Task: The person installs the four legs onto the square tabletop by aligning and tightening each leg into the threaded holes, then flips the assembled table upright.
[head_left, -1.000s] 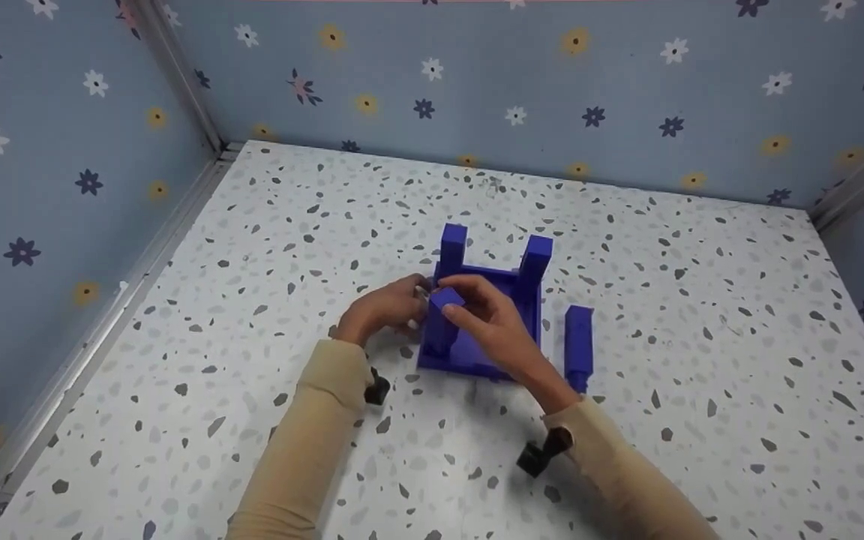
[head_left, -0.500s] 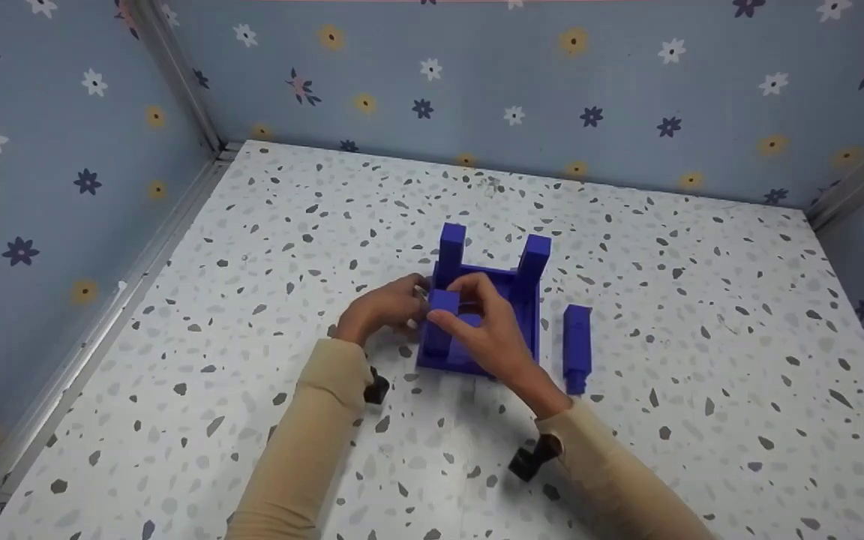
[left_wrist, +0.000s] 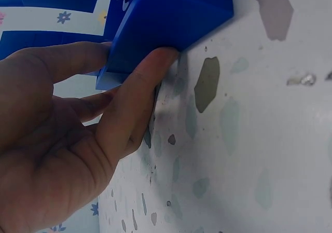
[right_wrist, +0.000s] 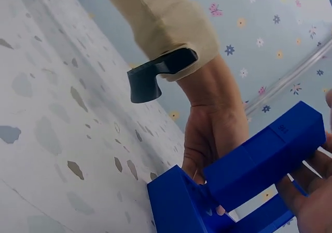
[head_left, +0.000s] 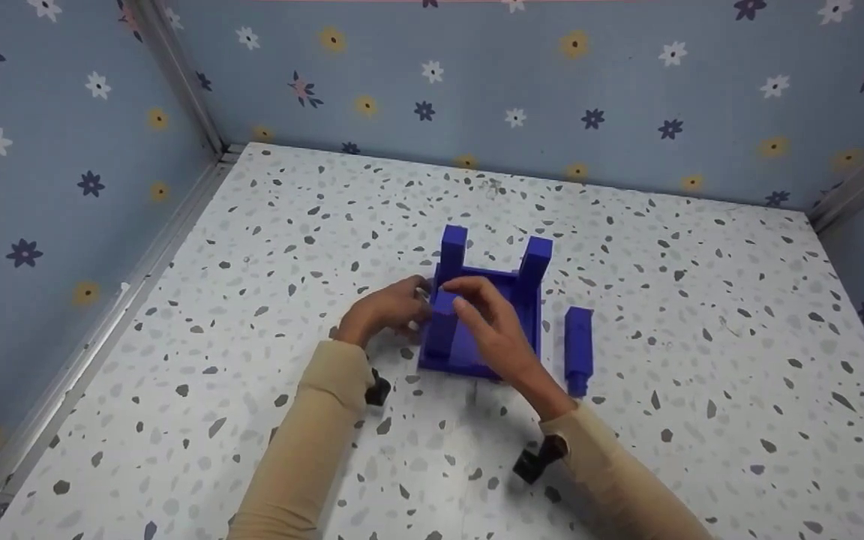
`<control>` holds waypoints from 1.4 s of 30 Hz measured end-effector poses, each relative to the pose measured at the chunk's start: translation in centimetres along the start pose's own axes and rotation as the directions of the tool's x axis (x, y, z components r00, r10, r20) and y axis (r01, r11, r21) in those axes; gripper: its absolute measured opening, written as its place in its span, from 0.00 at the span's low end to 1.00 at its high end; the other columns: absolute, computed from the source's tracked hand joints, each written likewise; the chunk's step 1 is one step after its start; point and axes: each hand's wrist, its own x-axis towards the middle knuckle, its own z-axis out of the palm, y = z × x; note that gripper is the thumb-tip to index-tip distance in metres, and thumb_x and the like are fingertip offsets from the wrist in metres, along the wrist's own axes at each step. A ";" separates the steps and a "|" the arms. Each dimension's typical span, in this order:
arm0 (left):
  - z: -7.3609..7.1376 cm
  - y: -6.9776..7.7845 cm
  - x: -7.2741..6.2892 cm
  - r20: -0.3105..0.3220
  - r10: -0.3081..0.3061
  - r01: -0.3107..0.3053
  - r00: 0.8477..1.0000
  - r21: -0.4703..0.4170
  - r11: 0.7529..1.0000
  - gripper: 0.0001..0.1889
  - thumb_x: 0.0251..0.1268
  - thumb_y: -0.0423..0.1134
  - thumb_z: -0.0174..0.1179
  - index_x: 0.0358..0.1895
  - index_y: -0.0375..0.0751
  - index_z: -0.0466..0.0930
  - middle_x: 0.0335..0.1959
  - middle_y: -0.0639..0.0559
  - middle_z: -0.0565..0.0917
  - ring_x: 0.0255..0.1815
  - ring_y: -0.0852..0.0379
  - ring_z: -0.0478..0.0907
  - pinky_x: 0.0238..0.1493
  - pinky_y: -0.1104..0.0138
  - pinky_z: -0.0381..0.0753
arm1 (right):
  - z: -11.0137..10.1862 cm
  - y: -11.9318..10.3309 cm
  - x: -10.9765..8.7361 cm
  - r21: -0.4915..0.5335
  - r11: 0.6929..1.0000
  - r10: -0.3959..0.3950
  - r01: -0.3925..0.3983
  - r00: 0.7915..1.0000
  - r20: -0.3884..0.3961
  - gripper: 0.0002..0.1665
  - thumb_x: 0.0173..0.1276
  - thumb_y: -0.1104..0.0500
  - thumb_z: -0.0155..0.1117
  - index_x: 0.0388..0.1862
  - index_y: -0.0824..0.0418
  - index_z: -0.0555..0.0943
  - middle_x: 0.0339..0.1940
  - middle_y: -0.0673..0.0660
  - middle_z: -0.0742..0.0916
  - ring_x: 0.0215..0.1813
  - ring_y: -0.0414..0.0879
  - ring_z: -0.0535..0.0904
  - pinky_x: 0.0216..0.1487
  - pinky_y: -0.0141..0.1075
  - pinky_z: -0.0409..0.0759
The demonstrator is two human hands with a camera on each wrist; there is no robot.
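Note:
A blue upturned toy table, a square tabletop (head_left: 469, 351) with a raised rim, lies in mid-table. Two blue legs (head_left: 453, 251) stand up from its far corners. Another blue leg (head_left: 442, 330) is upright at the near left corner; the right wrist view shows this leg (right_wrist: 264, 155) seated by its narrow end in the corner. My right hand (head_left: 499, 330) has thumb and fingers curled about its upper end. My left hand (head_left: 387, 307) grips the tabletop's left side, fingertips on the wall (left_wrist: 171, 23) in the left wrist view.
A loose blue leg (head_left: 578, 345) with a stepped narrow end lies just right of the tabletop. The speckled white table (head_left: 702, 337) is bounded by flowered blue panels (head_left: 477, 82) at the back and sides. Black wrist mounts (head_left: 531, 463) stick out from the sleeves.
The near left leg has turned between the right hand's fingers. The right thumb moved across its front to the left, then back to the right. The left hand and tabletop stay put.

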 end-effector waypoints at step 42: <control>0.0 0.2 -0.3 0.006 -0.004 0.004 1.000 -0.024 1.000 0.27 0.64 0.37 0.50 0.67 0.41 0.61 0.58 0.41 0.74 0.47 0.48 0.80 0.44 0.61 0.83 | 0.9 -3.3 -0.2 -0.135 0.991 -0.011 0.011 1.000 0.000 0.20 0.62 0.66 0.66 0.49 0.74 0.71 0.46 0.61 0.80 0.48 0.47 0.79 0.53 0.41 0.79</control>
